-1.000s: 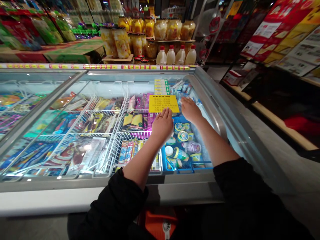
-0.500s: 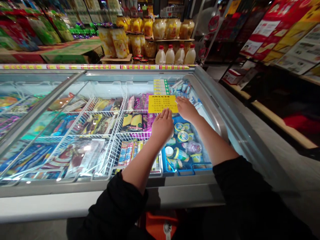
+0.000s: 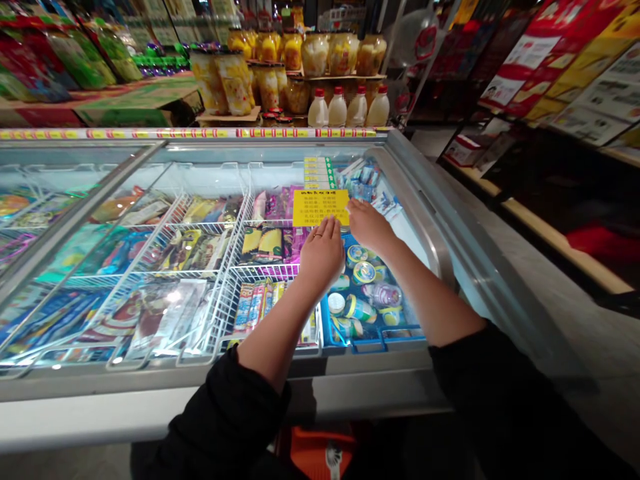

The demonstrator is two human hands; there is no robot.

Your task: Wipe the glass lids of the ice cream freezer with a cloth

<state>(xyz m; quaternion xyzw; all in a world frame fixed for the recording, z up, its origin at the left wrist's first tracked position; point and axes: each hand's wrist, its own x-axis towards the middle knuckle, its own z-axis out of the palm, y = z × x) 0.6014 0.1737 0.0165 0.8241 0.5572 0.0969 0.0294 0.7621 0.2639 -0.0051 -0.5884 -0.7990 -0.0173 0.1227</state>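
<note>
A yellow sign (image 3: pixel 320 205) with black printed characters lies on the glass lid of a chest freezer (image 3: pixel 350 363). My left hand (image 3: pixel 323 252) rests at its lower edge, palm down, fingers stretched out and lying flat, with a ring on one finger. At the sign's right edge is my right hand (image 3: pixel 369 223), its fingers extended and touching the corner area. Under the glass, below my hands, a blue basket (image 3: pixel 373 345) holds several ice cream cups (image 3: pixel 364 272). Small green-and-white price labels (image 3: pixel 319 172) sit just beyond the sign.
White wire baskets (image 3: pixel 225 307) with wrapped ice creams fill the freezer's left side. Behind it stand jars of fruit (image 3: pixel 330 53) and white bottles with red caps (image 3: pixel 337 108). Boxes (image 3: pixel 520 67) line a shelf at right. An orange object (image 3: pixel 317 453) is below the freezer's front edge.
The sign and both hands appear slightly further left in the view, as does the freezer. Hands keep nearly the same places on the sign.
</note>
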